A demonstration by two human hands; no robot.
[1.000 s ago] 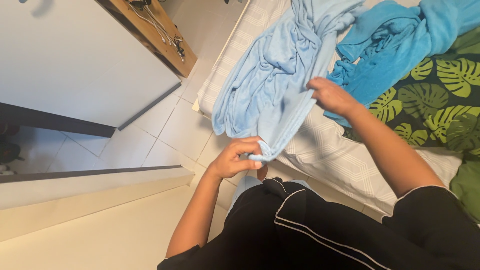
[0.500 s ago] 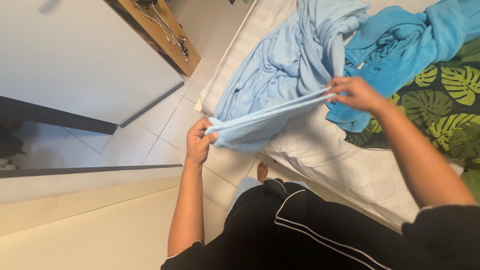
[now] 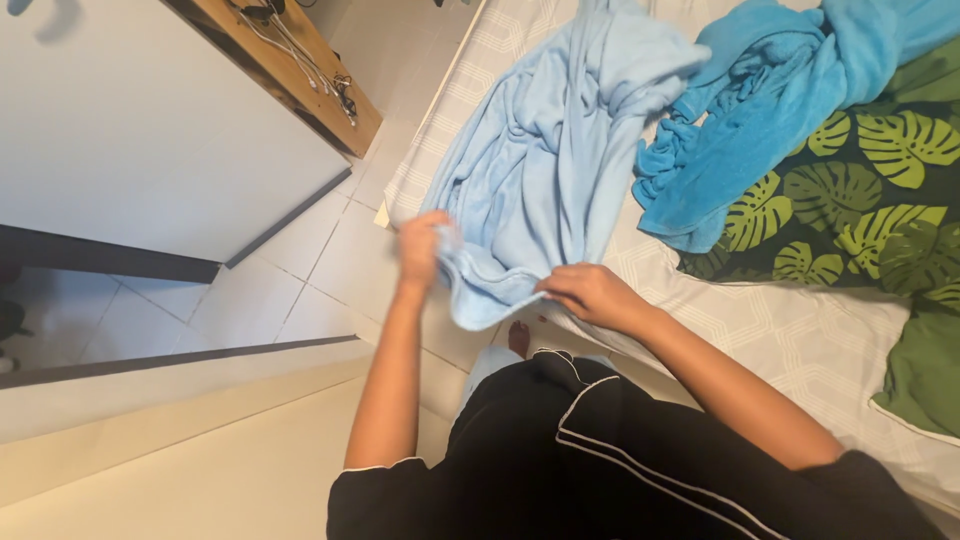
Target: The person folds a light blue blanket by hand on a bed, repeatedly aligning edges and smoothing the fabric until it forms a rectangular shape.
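Now both hands on a pale blue towel (image 3: 545,170) lying on the bed (image 3: 800,340), left hand (image 3: 422,245) fingers closed on its edge, right hand (image 3: 590,295) fingers pinching the hem, brighter blue towel (image 3: 740,130) just beside.

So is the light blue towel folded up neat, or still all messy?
Still messy. The light blue towel lies rumpled in loose folds across the bed; the left hand and right hand pinch only its near edge.
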